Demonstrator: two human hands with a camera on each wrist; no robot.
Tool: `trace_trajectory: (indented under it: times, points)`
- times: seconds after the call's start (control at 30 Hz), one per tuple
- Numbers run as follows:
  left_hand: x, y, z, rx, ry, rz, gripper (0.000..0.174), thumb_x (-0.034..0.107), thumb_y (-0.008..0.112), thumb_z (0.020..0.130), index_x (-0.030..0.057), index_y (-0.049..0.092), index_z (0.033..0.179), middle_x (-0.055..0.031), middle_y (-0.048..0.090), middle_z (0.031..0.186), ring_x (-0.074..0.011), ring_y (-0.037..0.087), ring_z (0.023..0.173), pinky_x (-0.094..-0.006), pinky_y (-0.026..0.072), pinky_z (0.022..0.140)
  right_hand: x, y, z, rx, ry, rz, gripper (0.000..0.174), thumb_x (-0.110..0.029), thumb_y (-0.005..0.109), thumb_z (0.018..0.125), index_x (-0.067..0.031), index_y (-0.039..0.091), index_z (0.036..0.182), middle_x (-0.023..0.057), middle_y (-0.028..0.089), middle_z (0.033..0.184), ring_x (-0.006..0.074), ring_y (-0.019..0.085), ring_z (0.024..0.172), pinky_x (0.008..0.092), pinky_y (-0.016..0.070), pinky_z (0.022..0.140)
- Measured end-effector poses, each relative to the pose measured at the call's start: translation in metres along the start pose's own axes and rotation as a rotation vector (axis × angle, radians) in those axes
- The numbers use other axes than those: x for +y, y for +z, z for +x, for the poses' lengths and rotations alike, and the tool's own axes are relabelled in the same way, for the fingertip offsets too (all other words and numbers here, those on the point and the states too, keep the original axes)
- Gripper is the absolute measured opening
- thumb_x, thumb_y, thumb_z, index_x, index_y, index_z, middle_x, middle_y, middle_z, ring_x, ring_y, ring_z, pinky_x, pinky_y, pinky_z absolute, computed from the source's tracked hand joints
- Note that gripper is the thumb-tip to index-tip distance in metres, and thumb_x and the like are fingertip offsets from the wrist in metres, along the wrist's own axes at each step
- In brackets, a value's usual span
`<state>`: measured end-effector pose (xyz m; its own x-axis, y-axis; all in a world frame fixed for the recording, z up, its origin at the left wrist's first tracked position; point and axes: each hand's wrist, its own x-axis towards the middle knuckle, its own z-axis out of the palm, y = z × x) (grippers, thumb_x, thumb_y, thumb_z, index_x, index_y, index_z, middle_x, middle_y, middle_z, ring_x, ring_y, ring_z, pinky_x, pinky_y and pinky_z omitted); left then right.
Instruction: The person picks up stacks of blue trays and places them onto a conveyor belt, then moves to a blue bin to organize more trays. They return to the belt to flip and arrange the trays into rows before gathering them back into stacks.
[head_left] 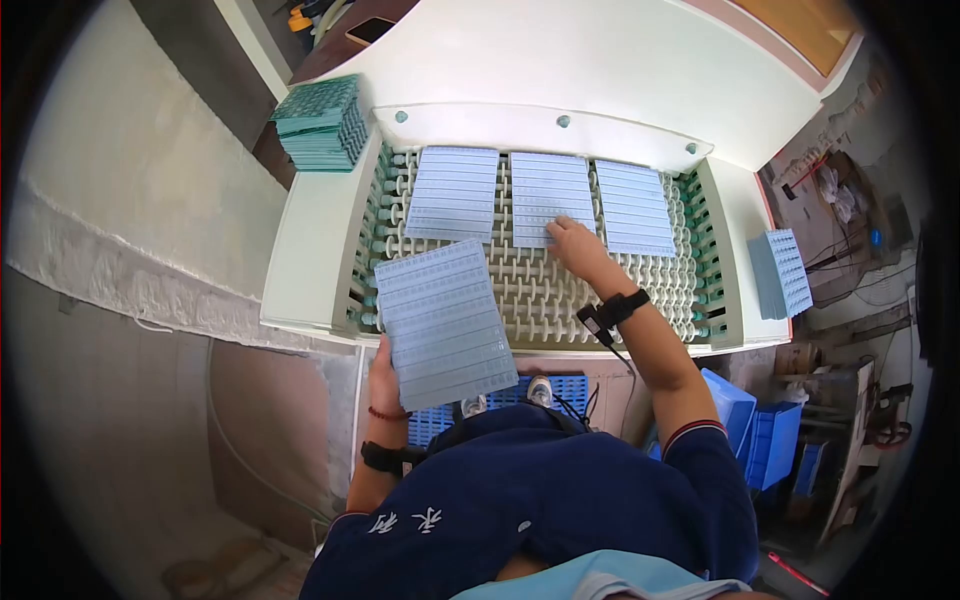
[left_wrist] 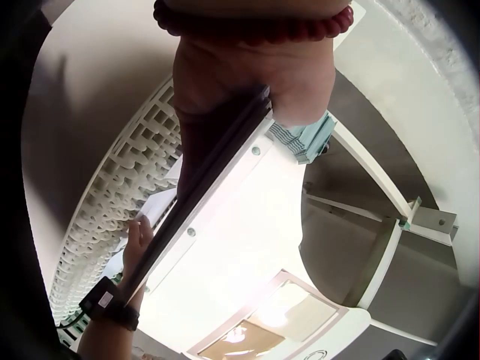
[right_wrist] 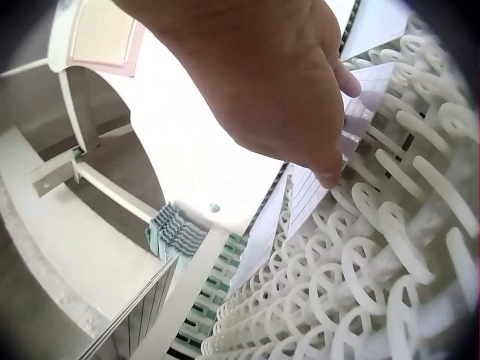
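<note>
In the head view the left hand [head_left: 384,378] grips the lower left edge of light blue ribbed panels [head_left: 447,322], tilted over the machine's front edge; the left wrist view shows them edge-on between thumb and fingers, their number unclear. The right hand [head_left: 583,250] touches the near edge of the middle panel [head_left: 551,190], which lies flat on white roller wheels [head_left: 540,290]. One panel [head_left: 452,195] lies left of it and another [head_left: 636,208] right of it. In the right wrist view the right hand [right_wrist: 285,90] has its fingertips on that middle panel [right_wrist: 307,196].
Green panels [head_left: 325,125] are stacked on the machine's left ledge. A blue-grey stack [head_left: 782,273] stands on the right ledge [head_left: 735,200]. Behind the rollers rises a white cover [head_left: 580,60]. Blue crates [head_left: 772,445] are at the lower right, and a phone [head_left: 370,31] lies at the top.
</note>
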<state>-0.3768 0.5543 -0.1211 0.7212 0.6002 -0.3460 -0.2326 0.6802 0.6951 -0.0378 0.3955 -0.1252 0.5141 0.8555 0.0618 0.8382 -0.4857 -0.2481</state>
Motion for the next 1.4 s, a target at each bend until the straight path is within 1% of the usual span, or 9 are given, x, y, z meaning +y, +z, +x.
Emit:
trace_trajectory:
  times: [0.07,0.2,0.27,0.47,0.87,1.23,1.3,1.33,1.4]
  points:
    - [-0.001,0.001,0.002,0.012,-0.011,0.042,0.053,0.038,0.036,0.097,-0.0057,0.042,0.126,-0.0154,0.053,0.121,-0.0238,0.053,0.109,-0.0345,0.0416,0.093,-0.003,-0.002,-0.001,0.064,0.000,0.011,0.035,-0.022,0.063,0.078,-0.0046,0.059,0.109,0.0157,0.059,0.109,0.0334,0.058,0.094,0.0368,0.0485,0.081]
    - [-0.002,0.007,0.002,-0.035,-0.022,-0.042,0.049,0.033,0.037,0.097,-0.0057,0.042,0.127,-0.0154,0.053,0.121,-0.0233,0.053,0.108,-0.0339,0.0420,0.092,-0.063,-0.039,-0.042,-0.211,0.185,0.792,0.028,-0.024,0.064,0.082,0.0020,0.066,0.092,0.0104,0.065,0.075,0.0197,0.063,0.068,0.0295,0.0511,0.062]
    - [-0.004,0.007,0.007,-0.137,-0.006,-0.057,0.045,0.027,0.038,0.097,-0.0060,0.041,0.127,-0.0152,0.054,0.120,-0.0232,0.055,0.105,-0.0334,0.0432,0.091,-0.073,-0.010,-0.070,-0.393,0.273,1.244,0.028,-0.025,0.066,0.082,0.0003,0.067,0.094,0.0063,0.064,0.073,0.0103,0.060,0.064,0.0245,0.0498,0.056]
    - [-0.006,0.002,0.018,-0.157,-0.079,0.100,0.043,0.025,0.034,0.098,-0.0070,0.043,0.125,-0.0149,0.055,0.117,-0.0230,0.056,0.103,-0.0333,0.0448,0.089,-0.104,0.019,-0.105,-0.208,0.450,1.493,0.024,-0.015,0.065,0.084,0.0087,0.064,0.091,0.0087,0.065,0.073,0.0114,0.061,0.061,0.0242,0.0517,0.057]
    - [0.000,0.019,0.046,-0.146,-0.129,0.253,0.037,0.025,0.046,0.095,-0.0079,0.056,0.108,-0.0109,0.063,0.099,-0.0163,0.060,0.086,-0.0270,0.0477,0.078,-0.106,0.019,-0.124,0.013,0.583,1.519,0.021,-0.013,0.063,0.085,0.0070,0.064,0.090,0.0084,0.064,0.071,0.0106,0.059,0.056,0.0225,0.0493,0.051]
    - [0.033,-0.007,0.115,-0.035,0.150,0.823,0.041,0.032,0.054,0.090,-0.0075,0.063,0.088,-0.0087,0.065,0.081,-0.0173,0.059,0.073,-0.0282,0.0458,0.072,-0.027,0.018,-0.144,0.266,0.735,1.284,0.018,-0.014,0.064,0.083,0.0036,0.066,0.084,0.0029,0.061,0.065,0.0062,0.050,0.051,0.0205,0.0405,0.045]
    - [0.048,0.006,0.108,-0.009,0.225,1.500,0.040,0.033,0.061,0.083,-0.0055,0.062,0.093,-0.0140,0.063,0.087,-0.0257,0.058,0.078,-0.0299,0.0462,0.074,-0.018,0.015,-0.150,0.271,0.758,1.152,0.019,-0.015,0.064,0.083,0.0041,0.067,0.082,0.0043,0.062,0.065,0.0078,0.054,0.051,0.0219,0.0427,0.045]
    - [0.047,0.011,0.102,-0.016,0.220,1.502,0.040,0.033,0.061,0.083,-0.0055,0.062,0.093,-0.0140,0.063,0.087,-0.0257,0.058,0.078,-0.0299,0.0462,0.074,-0.013,0.011,-0.152,0.247,0.748,0.981,0.021,-0.016,0.065,0.082,0.0050,0.066,0.081,0.0054,0.062,0.066,0.0100,0.057,0.055,0.0239,0.0447,0.046]
    - [0.037,0.022,0.089,0.224,0.667,2.004,0.050,0.036,0.067,0.075,-0.0038,0.057,0.104,-0.0224,0.057,0.104,-0.0358,0.052,0.091,-0.0359,0.0455,0.079,-0.011,-0.003,-0.155,0.247,0.753,0.838,0.023,-0.016,0.065,0.082,0.0061,0.066,0.080,0.0049,0.062,0.063,0.0097,0.057,0.054,0.0242,0.0450,0.046]
